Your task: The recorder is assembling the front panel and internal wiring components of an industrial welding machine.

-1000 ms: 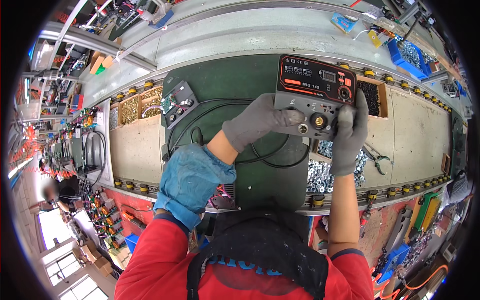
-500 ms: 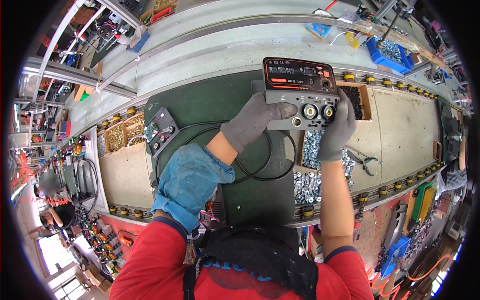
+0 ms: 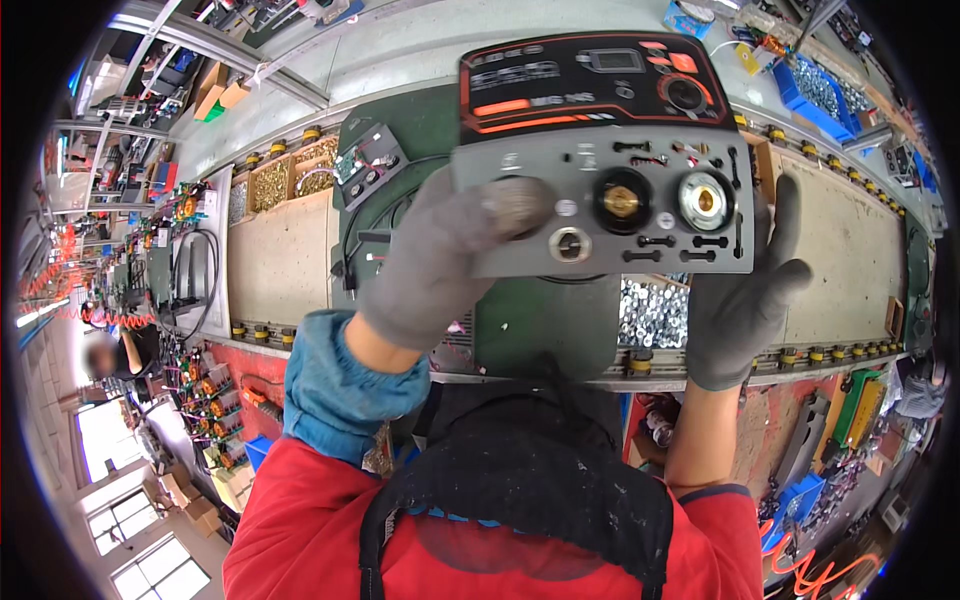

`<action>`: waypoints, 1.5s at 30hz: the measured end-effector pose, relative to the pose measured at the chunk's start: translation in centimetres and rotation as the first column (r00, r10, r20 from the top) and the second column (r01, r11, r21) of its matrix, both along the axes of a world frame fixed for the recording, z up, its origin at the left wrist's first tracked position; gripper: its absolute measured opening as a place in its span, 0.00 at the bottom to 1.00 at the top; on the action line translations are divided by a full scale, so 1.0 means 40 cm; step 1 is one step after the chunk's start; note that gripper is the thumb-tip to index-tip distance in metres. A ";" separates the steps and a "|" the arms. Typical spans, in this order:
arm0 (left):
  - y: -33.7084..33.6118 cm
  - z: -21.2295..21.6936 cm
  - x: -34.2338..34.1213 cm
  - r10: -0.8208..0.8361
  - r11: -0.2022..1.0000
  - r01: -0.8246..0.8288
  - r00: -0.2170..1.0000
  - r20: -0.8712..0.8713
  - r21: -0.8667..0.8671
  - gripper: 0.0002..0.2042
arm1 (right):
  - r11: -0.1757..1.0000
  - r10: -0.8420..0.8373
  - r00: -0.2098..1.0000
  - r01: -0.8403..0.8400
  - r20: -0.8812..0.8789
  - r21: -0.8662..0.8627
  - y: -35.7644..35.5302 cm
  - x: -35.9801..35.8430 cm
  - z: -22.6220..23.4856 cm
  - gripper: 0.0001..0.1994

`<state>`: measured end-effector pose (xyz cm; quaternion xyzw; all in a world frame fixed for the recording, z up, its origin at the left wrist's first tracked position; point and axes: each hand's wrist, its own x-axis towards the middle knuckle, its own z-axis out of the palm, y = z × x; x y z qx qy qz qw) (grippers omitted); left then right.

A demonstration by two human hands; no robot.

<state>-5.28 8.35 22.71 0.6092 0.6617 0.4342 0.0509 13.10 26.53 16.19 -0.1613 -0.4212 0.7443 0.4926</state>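
Note:
A welding machine's front panel (image 3: 590, 150) is raised close in front of me, with a black and orange control face above a grey metal plate. The plate carries a dark round socket (image 3: 622, 201), a silver round connector (image 3: 705, 201) and a smaller port (image 3: 570, 244). Gloved in grey, my left hand (image 3: 430, 265) grips the panel's left side, thumb across the front. My right hand (image 3: 735, 325), also gloved, is at the lower right corner, thumb and fingers apart. Some of its fingers are hidden behind the plate, and I cannot tell whether it touches.
On the green mat (image 3: 545, 330) a smaller panel with a circuit board (image 3: 372, 165) lies beside black cable. Silver fasteners (image 3: 650, 315) are at the mat's right. Wooden bins of brass parts (image 3: 270, 188) stand left, a blue bin (image 3: 815, 95) far right. Another person (image 3: 130, 355) is far left.
The panel has come up and closer, and looks much larger. My right hand has released its grip on the right side and slid lower, its fingers now spread. My left hand keeps its hold.

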 end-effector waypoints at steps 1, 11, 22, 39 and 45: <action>-0.023 0.014 0.026 0.088 0.996 -0.088 0.996 0.011 0.032 0.12 | 0.992 -0.074 0.997 0.074 0.004 -0.100 -0.017 0.023 -0.064 0.31; -0.180 0.101 0.147 0.434 0.872 -0.393 0.896 0.090 -0.293 0.23 | 0.300 -0.154 0.407 -0.849 0.900 0.435 -0.181 0.108 -0.573 0.23; -0.193 -0.010 0.186 0.345 0.936 -0.071 0.376 0.860 -0.344 0.22 | 0.669 -0.152 0.564 -0.546 0.812 0.504 0.482 -0.400 -0.479 0.23; 0.063 -0.233 0.213 0.154 0.942 0.265 0.202 0.967 -0.205 0.29 | 0.982 0.163 0.634 -0.176 0.756 -0.064 -0.026 0.147 -0.014 0.22; 0.059 -0.231 0.197 0.200 0.924 0.290 0.192 0.961 -0.250 0.26 | 0.995 0.071 0.740 -0.097 0.669 0.002 -0.044 0.124 -0.060 0.23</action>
